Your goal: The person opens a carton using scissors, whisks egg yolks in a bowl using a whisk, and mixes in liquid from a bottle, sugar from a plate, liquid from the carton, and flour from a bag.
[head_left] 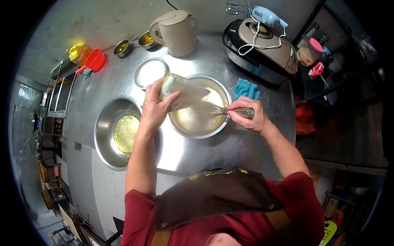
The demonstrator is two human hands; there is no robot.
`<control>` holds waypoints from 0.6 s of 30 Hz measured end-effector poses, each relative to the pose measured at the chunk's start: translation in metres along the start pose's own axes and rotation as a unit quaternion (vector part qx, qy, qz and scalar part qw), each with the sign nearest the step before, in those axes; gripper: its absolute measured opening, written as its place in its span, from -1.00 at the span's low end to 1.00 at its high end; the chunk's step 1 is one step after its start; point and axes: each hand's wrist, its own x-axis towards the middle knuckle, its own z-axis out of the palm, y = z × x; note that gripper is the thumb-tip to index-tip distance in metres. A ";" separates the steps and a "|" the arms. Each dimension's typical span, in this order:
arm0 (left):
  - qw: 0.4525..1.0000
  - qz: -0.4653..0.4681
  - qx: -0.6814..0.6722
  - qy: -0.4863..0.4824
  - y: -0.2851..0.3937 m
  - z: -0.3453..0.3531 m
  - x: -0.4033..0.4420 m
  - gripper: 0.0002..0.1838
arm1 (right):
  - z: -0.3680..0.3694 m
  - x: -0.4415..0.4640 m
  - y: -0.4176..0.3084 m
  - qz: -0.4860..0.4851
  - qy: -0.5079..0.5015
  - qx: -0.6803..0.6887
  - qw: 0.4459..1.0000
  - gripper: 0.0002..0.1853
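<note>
My left hand point(155, 103) grips a printed, partly see-through bag point(177, 91), tipped over the left side of a metal bowl point(223, 128). Pale powder or liquid lies inside that bowl; which one is too blurred to tell. The handle of a metal whisk point(243, 112) is in my right hand point(253, 116), at the bowl's right rim, and its wires reach into the bowl. Behind the bag stands a round dish point(151, 73) of white contents. To the left, a larger steel bowl point(105, 135) holds a clear yellowish liquid point(126, 132).
A beige kettle point(177, 35), two small metal bowls point(122, 48) and a red scoop point(95, 60) stand at the back. A rice cooker point(262, 49) with a blue hand mixer point(269, 17) on top is at the back right. A teal cloth point(245, 89) lies beside the bowl.
</note>
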 end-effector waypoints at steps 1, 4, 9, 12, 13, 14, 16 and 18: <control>0.998 0.012 0.069 -0.002 0.012 0.001 0.000 -0.44 | 0.000 -0.001 -0.001 -0.038 -0.031 -0.028 0.998 -0.89; 0.987 0.035 0.157 -0.009 0.030 0.004 0.000 -0.43 | -0.001 -0.001 0.005 0.057 0.016 0.032 0.998 -0.88; 0.977 0.037 0.208 -0.033 0.045 0.008 0.003 -0.44 | -0.002 0.002 0.004 0.068 0.013 0.053 0.996 -0.89; 0.961 0.079 0.262 -0.030 0.058 0.008 0.005 -0.45 | 0.000 0.007 0.007 0.005 0.020 0.025 0.999 -0.89; 0.955 0.076 0.282 -0.048 0.065 0.008 0.004 -0.43 | 0.001 0.007 0.003 -0.021 -0.007 0.014 1.000 -0.90; 0.948 0.072 0.301 -0.066 0.070 0.007 0.003 -0.40 | 0.001 0.007 0.000 -0.046 -0.033 0.002 0.998 -0.90; 0.943 0.088 0.313 -0.066 0.074 0.006 0.002 -0.40 | -0.001 0.007 0.001 0.014 -0.006 0.013 1.000 -0.90; 0.938 0.104 0.324 -0.060 0.076 0.007 0.004 -0.41 | -0.005 0.007 0.000 0.029 0.007 -0.012 0.999 -0.90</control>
